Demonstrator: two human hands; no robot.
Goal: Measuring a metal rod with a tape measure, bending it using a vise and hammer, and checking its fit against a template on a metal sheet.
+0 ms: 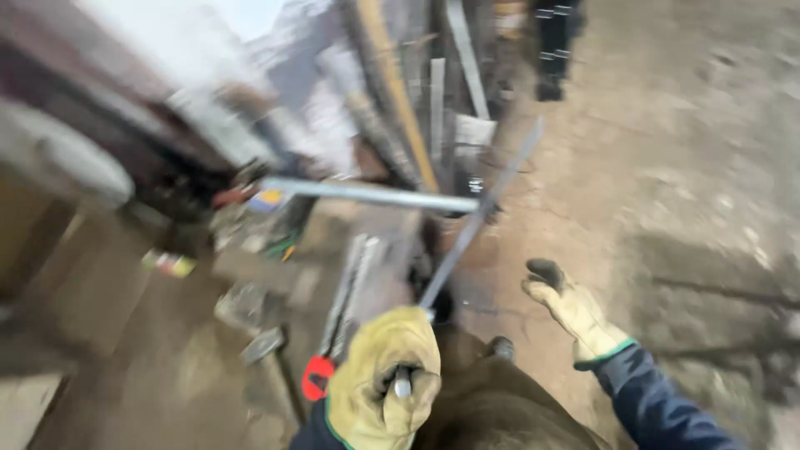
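My left hand [390, 379], in a yellow work glove, is closed around the near end of a long grey metal bar [479, 217]. The bar slants up and to the right, away from me. A second grey metal tube [367, 194] lies roughly level and meets the bar near its middle; whether the two are joined I cannot tell. My right hand [573, 310], also gloved, hangs to the right of the bar with fingers apart, holding nothing. The whole view is blurred by motion.
A hammer [263, 345] and a red-handled tool [316, 377] lie on the dirt ground at lower left, beside flat metal strips [350, 292]. Several metal bars [400, 100] lean at the back. Another person's dark legs [553, 46] stand at the top. Bare earth floor [692, 167] spreads right.
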